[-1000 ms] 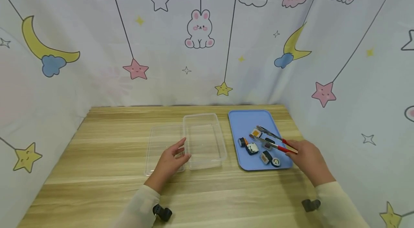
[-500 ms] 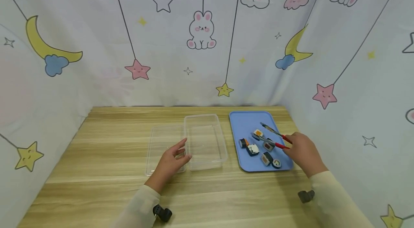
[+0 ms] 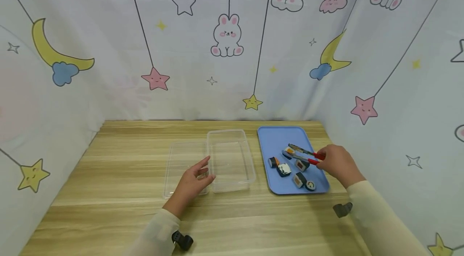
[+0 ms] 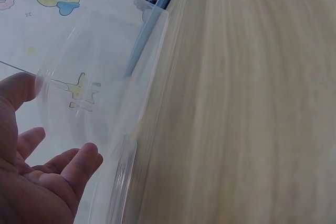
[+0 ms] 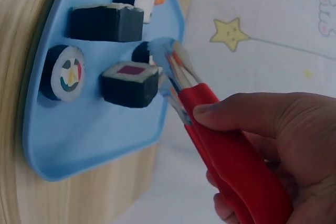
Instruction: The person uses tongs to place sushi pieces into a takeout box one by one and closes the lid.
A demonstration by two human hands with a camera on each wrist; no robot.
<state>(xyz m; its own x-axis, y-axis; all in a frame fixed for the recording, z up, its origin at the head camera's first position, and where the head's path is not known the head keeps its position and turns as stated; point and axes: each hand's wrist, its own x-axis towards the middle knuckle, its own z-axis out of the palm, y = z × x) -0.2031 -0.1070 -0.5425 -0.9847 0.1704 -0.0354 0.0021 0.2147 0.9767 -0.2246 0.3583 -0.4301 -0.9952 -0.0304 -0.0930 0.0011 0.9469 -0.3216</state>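
My right hand (image 3: 338, 163) grips red-handled metal tongs (image 5: 226, 156), thumb on one arm. In the head view the tongs' tips are at an orange-topped sushi piece (image 3: 289, 150); whether they touch it cannot be told. Several other sushi pieces lie on the blue tray (image 3: 280, 135), among them a square roll with a dark red centre (image 5: 131, 83) and a round roll (image 5: 64, 73). My left hand (image 3: 192, 183), fingers relaxed and spread, touches the left side of a clear plastic box (image 3: 232, 159), which has nothing in it.
A flat clear lid (image 3: 183, 159) lies left of the box, partly under my left hand. The tray stands right of the box on the wooden table (image 3: 123, 191). A printed white curtain (image 3: 181, 46) rises behind the table and at both sides.
My right hand has shifted left and up in the head view. The tongs' tips spread, then drew nearer each other around the orange-topped piece. My left hand stays at the box.
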